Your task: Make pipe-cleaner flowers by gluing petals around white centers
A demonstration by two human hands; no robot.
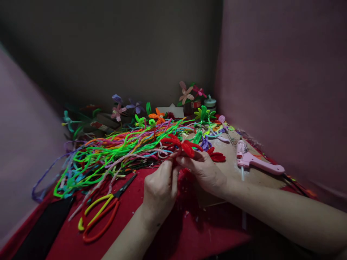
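Observation:
A red pipe-cleaner flower (187, 147) is held up between both hands over the front of the table. My left hand (160, 182) is closed, its fingers pinched at the base of the flower. Close against it, my right hand (204, 169) also pinches the flower from the right, just under the petals. What the fingertips press on is partly hidden. More red petals (217, 155) show just beyond my right hand. Scissors (108, 209) with one yellow and one red handle lie to the left of my left hand.
A tangled heap of coloured pipe cleaners (108, 155) covers the left and middle. A pink glue gun (257, 162) lies on a board (227, 173) at the right. Finished flowers (157, 116) and a lidded jar (210, 103) stand at the back. A black flat object (45, 227) lies front left.

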